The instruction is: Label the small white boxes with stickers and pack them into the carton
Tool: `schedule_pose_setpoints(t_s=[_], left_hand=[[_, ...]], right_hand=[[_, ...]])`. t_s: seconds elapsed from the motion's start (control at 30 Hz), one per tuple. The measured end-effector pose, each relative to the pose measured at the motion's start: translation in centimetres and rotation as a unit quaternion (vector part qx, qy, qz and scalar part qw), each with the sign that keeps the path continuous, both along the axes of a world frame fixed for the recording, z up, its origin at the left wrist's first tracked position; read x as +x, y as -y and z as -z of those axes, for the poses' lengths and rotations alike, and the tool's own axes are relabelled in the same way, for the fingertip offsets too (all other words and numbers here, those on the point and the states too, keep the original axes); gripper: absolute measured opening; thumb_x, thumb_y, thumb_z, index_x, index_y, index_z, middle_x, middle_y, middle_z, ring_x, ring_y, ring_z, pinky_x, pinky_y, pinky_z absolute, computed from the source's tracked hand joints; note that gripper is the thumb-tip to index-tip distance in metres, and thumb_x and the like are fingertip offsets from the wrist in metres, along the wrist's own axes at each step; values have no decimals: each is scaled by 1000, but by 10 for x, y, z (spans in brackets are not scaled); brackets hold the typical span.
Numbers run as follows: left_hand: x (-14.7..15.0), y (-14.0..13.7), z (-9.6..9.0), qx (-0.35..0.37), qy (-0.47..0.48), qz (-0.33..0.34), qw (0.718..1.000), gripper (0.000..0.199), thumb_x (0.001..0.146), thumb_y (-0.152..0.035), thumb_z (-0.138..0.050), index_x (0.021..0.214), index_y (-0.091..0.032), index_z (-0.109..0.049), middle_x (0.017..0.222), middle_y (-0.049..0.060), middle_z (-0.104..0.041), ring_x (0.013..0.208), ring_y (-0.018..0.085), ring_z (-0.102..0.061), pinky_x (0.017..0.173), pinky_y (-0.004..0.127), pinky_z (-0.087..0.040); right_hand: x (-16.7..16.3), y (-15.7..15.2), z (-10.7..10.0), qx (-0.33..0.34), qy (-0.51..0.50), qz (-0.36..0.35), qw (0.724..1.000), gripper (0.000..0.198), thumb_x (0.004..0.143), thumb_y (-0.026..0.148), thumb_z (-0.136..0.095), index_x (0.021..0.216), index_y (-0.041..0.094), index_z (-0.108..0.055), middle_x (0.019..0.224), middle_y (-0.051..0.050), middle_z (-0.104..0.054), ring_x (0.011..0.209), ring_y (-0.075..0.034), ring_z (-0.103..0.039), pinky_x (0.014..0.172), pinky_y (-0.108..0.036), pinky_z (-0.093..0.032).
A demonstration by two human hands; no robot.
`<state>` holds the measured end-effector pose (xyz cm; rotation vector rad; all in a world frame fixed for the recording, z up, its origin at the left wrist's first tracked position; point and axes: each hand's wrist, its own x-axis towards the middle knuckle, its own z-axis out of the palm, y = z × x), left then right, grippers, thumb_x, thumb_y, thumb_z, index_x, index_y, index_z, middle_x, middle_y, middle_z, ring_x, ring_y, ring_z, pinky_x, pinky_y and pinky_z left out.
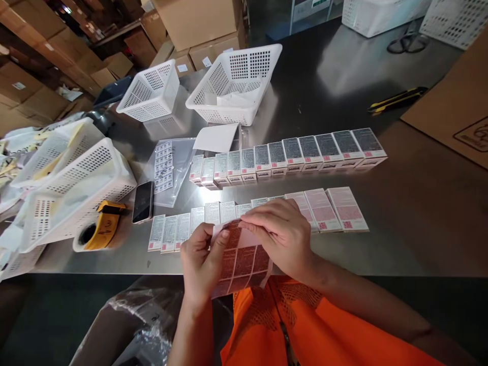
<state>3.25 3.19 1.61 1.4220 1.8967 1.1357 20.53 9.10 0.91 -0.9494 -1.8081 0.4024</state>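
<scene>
Both hands are on one label sheet (242, 262), held up off the near edge of the bench (419, 213) over an orange vest (274, 325); left hand (200, 264) is closed on the sheet's left edge, thumb on the front face, fingers behind; right hand (280, 231) lies curled over the sheet's top right corner, fingertips pinched at the top edge; can't tell whether a label is lifted under them; the sheet is a grid of reddish-brown printed labels, tilted toward the camera. Just beyond the hands a near row of boxes (213, 218) lies flat on the bench, small white ones on the left, three larger pinkish ones on the right; the right hand hides part of the row's middle; a far row of boxes (290, 155) sits behind it, side by side and touching, with dark printed tops and red marks on the front faces. Left of the far row: a clear bag with a sheet of small labels (164, 166) and a white card (216, 137); a phone (143, 202) lies face up near the left end of the near row; a yellow tape dispenser (99, 226) is just beside it, against a white basket (76, 188); two more white baskets (236, 81) stand further back, well apart from the hands; a yellow and black cutter (396, 99) lies far right; cardboard cartons (198, 25) are stacked behind the bench.
</scene>
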Motion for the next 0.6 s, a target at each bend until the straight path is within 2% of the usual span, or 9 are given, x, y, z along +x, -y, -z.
schedule_pose_setpoints(t_s=[0.17, 0.3, 0.33, 0.43, 0.5, 0.6], left_hand=[[1, -2, -3, 15, 21, 2, 1000, 25, 90, -40, -66, 76, -19, -61, 64, -3, -56, 62, 12, -49, 62, 24, -40], [3, -5, -11, 15, 88, 10, 996, 23, 95, -42, -59, 95, -21, -67, 87, 1, -70, 82, 15, -61, 76, 24, -47], [1, -6, -12, 6, 91, 5, 996, 24, 96, -42, -57, 96, -21, -67, 88, 1, -70, 84, 15, -62, 77, 24, -47], [-10, -11, -13, -33, 81, -22, 996, 26, 94, -42, -58, 85, -19, -66, 75, 0, -64, 71, 13, -56, 66, 21, -45], [-27, -18, -10, -73, 103, -34, 991, 25, 89, -43, -64, 83, -18, -65, 72, 0, -62, 66, 12, -52, 60, 20, -43], [-58, -37, -4, -128, 188, -59, 972, 27, 73, -42, -75, 81, -18, -65, 66, -1, -59, 59, 11, -49, 52, 19, -42]], right_hand=[[-5, 5, 3, -20, 3, -3, 1000, 13, 96, 21, -60, 87, 20, -68, 97, 5, -68, 94, -6, -61, 87, -25, -40], [-8, 10, 10, 14, 58, -15, 998, 11, 97, 18, -57, 91, 20, -66, 117, 6, -65, 108, -8, -59, 93, -27, -39], [-8, 13, 12, 23, 78, -19, 997, 12, 97, 18, -56, 91, 20, -67, 124, 6, -62, 112, -9, -58, 94, -28, -39], [-6, 23, 18, 63, 136, -44, 988, 14, 97, 21, -56, 92, 21, -69, 139, 6, -52, 128, -15, -52, 98, -32, -41], [-1, 30, 20, 93, 149, -95, 980, 15, 97, 26, -57, 91, 25, -70, 140, 8, -51, 136, -17, -47, 100, -34, -44], [19, 36, 15, 103, 121, -238, 958, 18, 96, 35, -59, 84, 29, -71, 136, 14, -53, 142, -15, -42, 107, -32, -46]])
